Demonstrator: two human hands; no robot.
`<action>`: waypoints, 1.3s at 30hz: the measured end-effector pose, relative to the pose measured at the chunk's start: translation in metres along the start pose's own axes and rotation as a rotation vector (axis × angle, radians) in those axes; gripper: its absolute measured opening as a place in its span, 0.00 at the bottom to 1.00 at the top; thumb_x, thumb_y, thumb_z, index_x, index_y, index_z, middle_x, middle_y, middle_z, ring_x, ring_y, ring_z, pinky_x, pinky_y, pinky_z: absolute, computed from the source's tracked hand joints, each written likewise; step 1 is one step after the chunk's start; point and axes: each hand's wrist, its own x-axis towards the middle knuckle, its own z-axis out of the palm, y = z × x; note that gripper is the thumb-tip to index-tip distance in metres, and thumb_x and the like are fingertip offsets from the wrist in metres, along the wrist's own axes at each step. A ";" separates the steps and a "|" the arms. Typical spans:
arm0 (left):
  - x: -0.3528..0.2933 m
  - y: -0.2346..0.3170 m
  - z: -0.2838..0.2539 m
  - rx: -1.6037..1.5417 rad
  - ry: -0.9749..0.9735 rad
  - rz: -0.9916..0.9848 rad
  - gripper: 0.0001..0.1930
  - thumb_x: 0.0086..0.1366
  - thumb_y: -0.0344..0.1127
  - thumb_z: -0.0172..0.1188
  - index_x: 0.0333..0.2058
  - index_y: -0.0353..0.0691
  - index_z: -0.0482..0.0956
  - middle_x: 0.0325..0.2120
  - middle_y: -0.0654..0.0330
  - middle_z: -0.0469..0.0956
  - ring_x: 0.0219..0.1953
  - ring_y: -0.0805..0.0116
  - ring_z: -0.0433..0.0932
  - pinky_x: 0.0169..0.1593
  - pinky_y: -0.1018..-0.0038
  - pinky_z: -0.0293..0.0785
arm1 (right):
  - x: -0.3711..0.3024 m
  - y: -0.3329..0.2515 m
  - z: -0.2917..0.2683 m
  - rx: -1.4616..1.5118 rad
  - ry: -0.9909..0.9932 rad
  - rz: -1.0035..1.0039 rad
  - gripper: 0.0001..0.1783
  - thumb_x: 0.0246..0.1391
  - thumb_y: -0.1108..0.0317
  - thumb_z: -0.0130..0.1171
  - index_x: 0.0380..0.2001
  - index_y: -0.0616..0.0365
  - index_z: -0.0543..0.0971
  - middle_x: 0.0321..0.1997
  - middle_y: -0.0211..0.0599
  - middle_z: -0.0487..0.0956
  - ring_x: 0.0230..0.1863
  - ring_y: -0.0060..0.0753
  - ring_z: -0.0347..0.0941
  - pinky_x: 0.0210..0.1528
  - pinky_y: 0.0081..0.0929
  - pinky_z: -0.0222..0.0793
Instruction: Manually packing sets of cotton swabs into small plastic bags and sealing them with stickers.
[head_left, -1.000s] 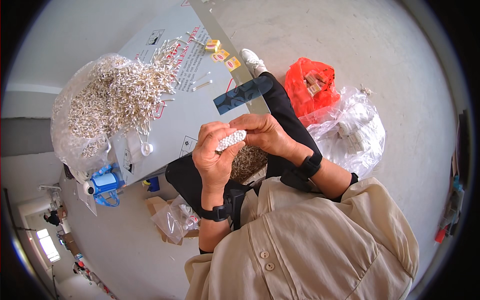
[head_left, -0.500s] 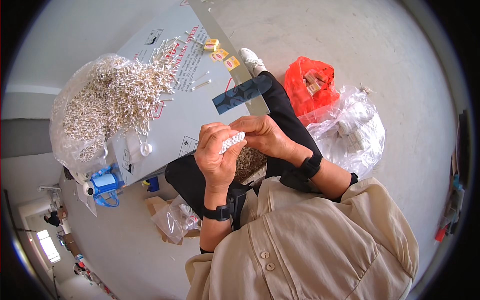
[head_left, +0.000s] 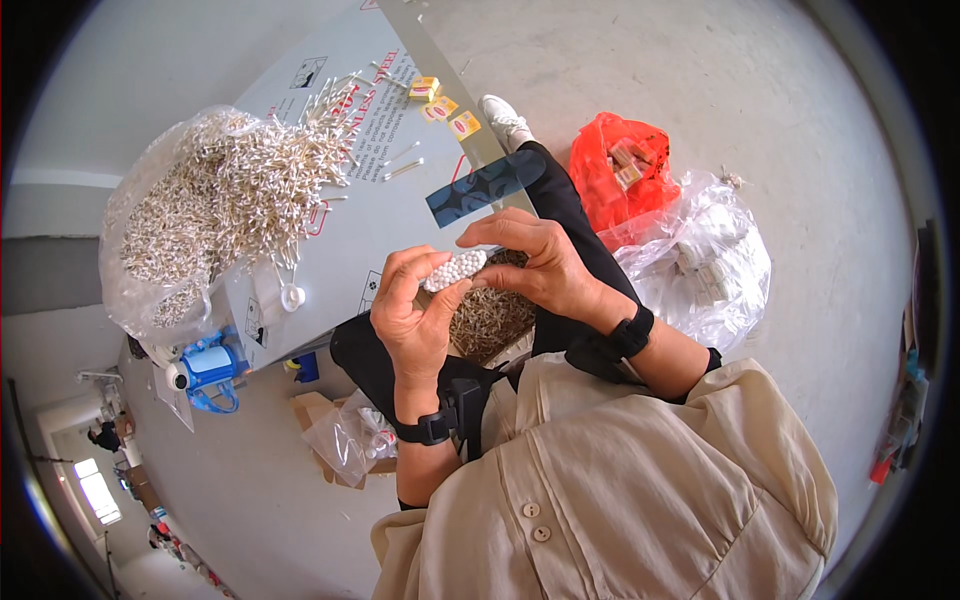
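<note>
A tight bundle of cotton swabs (head_left: 455,271) is held over my lap, its white tips packed together and facing up. My left hand (head_left: 412,300) grips its left side between thumb and fingers. At the other end, my right hand (head_left: 540,265) has its thumb against the bundle and its forefinger arched over the far edge. Beneath the hands, between my legs, lies a container full of loose swabs (head_left: 490,322). On the table, a large clear bag (head_left: 125,220) spills a heap of cotton swabs (head_left: 240,190).
Small yellow boxes (head_left: 424,89) lie near the table's edge, beside a dark blue strip (head_left: 480,190). A tape roll (head_left: 292,298) and blue bottle (head_left: 208,367) are at left. On the floor are a red bag (head_left: 600,165), a clear bag (head_left: 740,250) and an open carton (head_left: 325,440).
Both hands have drawn a little apart, the left one shifting left. More of the bundle's tips show, and my right forefinger has lifted. The container below is less covered.
</note>
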 end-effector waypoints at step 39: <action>-0.002 -0.002 0.007 -0.143 -0.041 -0.152 0.15 0.48 0.25 0.71 0.36 0.35 0.80 0.35 0.59 0.78 0.38 0.69 0.77 0.44 0.75 0.73 | -0.008 0.001 0.000 0.147 -0.076 0.267 0.19 0.45 0.75 0.68 0.43 0.61 0.79 0.42 0.34 0.79 0.41 0.29 0.73 0.44 0.24 0.68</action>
